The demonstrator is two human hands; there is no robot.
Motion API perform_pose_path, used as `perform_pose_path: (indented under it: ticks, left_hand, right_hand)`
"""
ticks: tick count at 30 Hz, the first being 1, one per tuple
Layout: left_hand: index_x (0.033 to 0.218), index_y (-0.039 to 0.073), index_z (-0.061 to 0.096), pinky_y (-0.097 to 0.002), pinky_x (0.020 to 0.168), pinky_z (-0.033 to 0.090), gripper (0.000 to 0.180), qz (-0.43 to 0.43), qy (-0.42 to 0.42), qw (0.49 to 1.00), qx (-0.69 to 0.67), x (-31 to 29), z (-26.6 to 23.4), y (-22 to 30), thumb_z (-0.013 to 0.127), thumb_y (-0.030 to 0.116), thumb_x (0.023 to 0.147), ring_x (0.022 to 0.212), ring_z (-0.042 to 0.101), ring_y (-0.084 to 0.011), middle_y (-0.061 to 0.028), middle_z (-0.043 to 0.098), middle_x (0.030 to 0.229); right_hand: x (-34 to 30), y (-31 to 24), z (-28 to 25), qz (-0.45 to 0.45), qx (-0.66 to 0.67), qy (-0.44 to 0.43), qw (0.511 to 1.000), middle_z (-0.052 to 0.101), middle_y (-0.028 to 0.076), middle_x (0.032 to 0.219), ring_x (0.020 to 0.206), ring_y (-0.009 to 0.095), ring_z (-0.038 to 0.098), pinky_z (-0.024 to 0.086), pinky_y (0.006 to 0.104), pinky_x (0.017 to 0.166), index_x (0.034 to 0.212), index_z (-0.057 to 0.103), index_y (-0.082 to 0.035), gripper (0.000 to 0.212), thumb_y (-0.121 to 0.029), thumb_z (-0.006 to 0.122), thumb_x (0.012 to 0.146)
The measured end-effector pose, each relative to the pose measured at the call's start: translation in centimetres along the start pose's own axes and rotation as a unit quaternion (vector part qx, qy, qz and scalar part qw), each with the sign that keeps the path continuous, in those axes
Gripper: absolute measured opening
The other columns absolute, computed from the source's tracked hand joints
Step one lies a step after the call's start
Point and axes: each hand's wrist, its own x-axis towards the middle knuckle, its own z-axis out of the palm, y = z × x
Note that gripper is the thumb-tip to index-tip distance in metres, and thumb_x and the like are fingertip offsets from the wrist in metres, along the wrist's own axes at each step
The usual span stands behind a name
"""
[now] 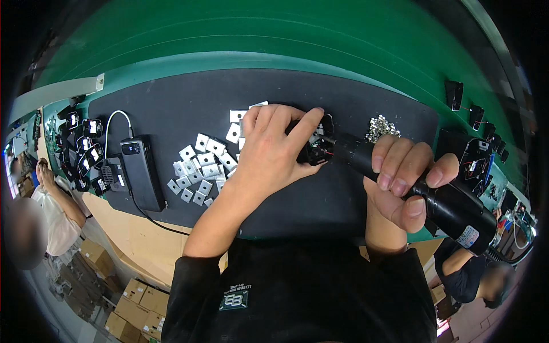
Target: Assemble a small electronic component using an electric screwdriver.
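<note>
My left hand (pixel 274 143) is closed around a small black plastic housing (pixel 316 150) with wires and electronic parts inside. In my right hand (pixel 409 177) is a black electric screwdriver (pixel 457 212), its fingers wrapped round the barrel. The tool lies tilted, and its tip reaches into the open side of the housing. Left of my left hand lies a loose pile of silver square metal blocks (pixel 209 163), each with a dark hole. A heap of small shiny metal pieces, which look like screws (pixel 382 127), sits beyond my right hand.
A black power bank (pixel 143 174) with a white cable lies on the dark mat (pixel 177 97). Several black electronic units (pixel 88 148) crowd the left edge. More black housings (pixel 474 154) stand at the right. Other people work at both sides, and cardboard boxes (pixel 140 303) are stacked lower left.
</note>
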Motion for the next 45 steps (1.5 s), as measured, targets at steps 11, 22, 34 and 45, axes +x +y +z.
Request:
perform_pose_path:
  ticks: [11, 22, 34, 45]
  left_hand:
    - [0.114, 0.013, 0.060, -0.0424, 0.088, 0.034, 0.067, -0.008, -0.002, 1.000, -0.014, 0.2, -0.7, -0.2, 0.083, 0.028, 0.052, 0.092, 0.051, -0.0236, -0.0036, 0.052, 0.091]
    - [0.115, 0.006, 0.057, -0.0428, 0.091, 0.035, 0.068, 0.034, 0.068, 0.997, -0.021, -0.9, 0.4, -0.6, 0.079, 0.037, 0.059, 0.091, 0.051, -0.0260, -0.0075, 0.053, 0.091]
    - [0.133, 0.002, 0.039, -0.0440, 0.100, 0.034, 0.083, -0.013, 0.031, 0.986, -0.162, -1.7, -2.2, -1.2, 0.077, 0.021, 0.062, 0.117, 0.047, -0.0353, -0.0173, 0.050, 0.125]
    - [0.119, -0.006, 0.049, -0.0411, 0.092, 0.044, 0.070, -0.231, 0.300, 0.919, 0.110, -4.1, -21.2, -14.6, 0.076, 0.032, 0.066, 0.103, 0.057, -0.0367, -0.0230, 0.060, 0.105]
  right_hand:
    - [1.1, 0.7, 0.8, -0.008, -0.001, -0.047, 0.999, 0.050, -0.002, 0.073, 0.063, 0.012, 0.050, 0.040, 0.0283, 0.063, 0.094, 0.039, -0.017, 0.031, -0.014, 0.067, 0.082]
    - [-0.6, -2.9, -0.2, -0.106, 0.038, 0.018, 0.993, 0.040, -0.004, 0.069, 0.061, 0.008, 0.041, 0.031, 0.0249, 0.065, 0.128, 0.042, -0.008, 0.058, -0.025, 0.069, 0.079]
    - [-3.8, 0.6, 0.5, -0.012, -0.062, 0.019, 0.998, 0.053, 0.003, 0.066, 0.057, 0.014, 0.053, 0.045, 0.0277, 0.058, 0.104, 0.040, -0.010, 0.048, -0.020, 0.078, 0.077]
    - [-3.9, 1.4, 0.5, -0.033, -0.099, 0.006, 0.995, 0.048, 0.002, 0.064, 0.053, 0.011, 0.047, 0.042, 0.0247, 0.055, 0.107, 0.039, -0.008, 0.047, -0.021, 0.072, 0.077]
